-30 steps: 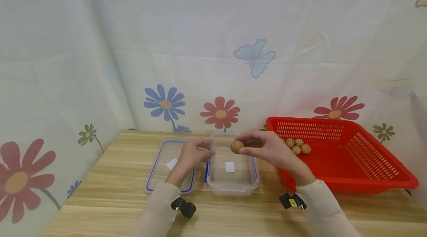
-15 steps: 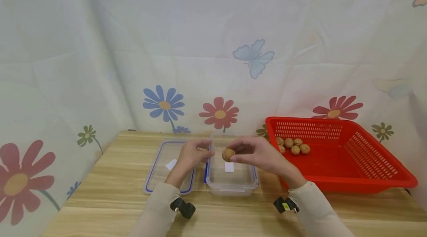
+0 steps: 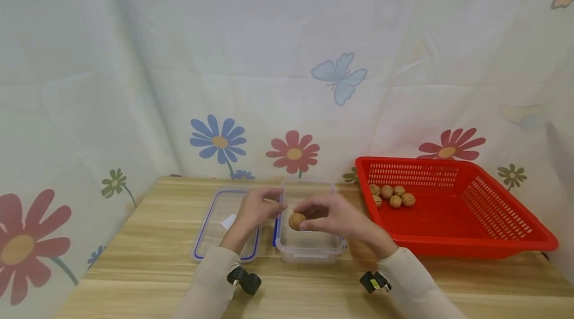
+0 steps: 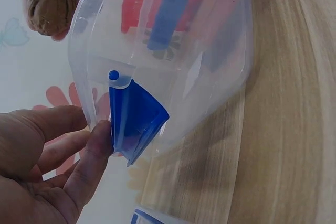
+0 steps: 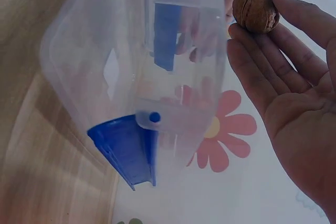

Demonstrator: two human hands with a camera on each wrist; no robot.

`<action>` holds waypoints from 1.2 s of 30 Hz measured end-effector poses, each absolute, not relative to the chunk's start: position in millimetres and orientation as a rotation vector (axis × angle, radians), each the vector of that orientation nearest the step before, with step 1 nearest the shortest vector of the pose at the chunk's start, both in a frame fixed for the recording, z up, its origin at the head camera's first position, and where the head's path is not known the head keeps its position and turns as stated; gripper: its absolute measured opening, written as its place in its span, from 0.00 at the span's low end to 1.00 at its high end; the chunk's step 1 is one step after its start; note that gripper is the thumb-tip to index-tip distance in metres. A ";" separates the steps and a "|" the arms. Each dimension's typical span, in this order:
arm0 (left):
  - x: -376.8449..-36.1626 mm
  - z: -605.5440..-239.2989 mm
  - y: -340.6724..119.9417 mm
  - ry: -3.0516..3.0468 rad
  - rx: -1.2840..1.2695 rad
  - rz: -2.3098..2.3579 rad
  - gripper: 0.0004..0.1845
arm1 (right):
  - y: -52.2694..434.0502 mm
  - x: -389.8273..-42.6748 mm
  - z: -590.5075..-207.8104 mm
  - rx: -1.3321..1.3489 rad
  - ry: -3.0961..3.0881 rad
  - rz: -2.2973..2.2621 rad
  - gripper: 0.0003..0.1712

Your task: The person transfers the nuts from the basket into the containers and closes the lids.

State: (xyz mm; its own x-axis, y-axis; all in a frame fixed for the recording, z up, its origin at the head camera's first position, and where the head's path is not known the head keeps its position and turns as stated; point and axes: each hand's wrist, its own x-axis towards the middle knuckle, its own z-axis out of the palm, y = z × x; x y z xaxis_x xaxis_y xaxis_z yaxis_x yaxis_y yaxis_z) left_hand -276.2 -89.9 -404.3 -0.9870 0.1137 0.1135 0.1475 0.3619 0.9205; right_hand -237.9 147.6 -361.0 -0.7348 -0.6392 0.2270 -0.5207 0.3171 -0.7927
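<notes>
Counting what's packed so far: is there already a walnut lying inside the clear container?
No: the clear container holds none; the right hand holds the only walnut above it.

Walnut [image 3: 296,221] over clear container [image 3: 311,248]

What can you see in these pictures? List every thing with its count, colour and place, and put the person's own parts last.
Walnut: one, brown, held over the clear box.
Clear box: one, blue clips, table middle.
Lid: one, clear with blue rim, flat on the table left of the box.
Basket: one, red, table right.
Walnuts in basket: about five, brown, far left corner.
Table: one, light wood.
Backdrop: one, pale cloth with flowers and butterflies.
Left hand: touches the box's left rim.
Right hand: pinches the walnut.
Wrist cameras: two, black.
</notes>
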 end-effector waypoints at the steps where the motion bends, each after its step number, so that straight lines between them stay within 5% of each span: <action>1: -276.3 -404.4 -90.0 -2.569 -0.247 -1.738 0.22 | 146.5 -238.1 -362.3 -1.083 2.443 -1.387 0.19; 36: -278.9 -407.1 -90.8 -2.567 -0.259 -1.730 0.23 | 130.1 -243.3 -393.5 -1.064 2.434 -1.183 0.15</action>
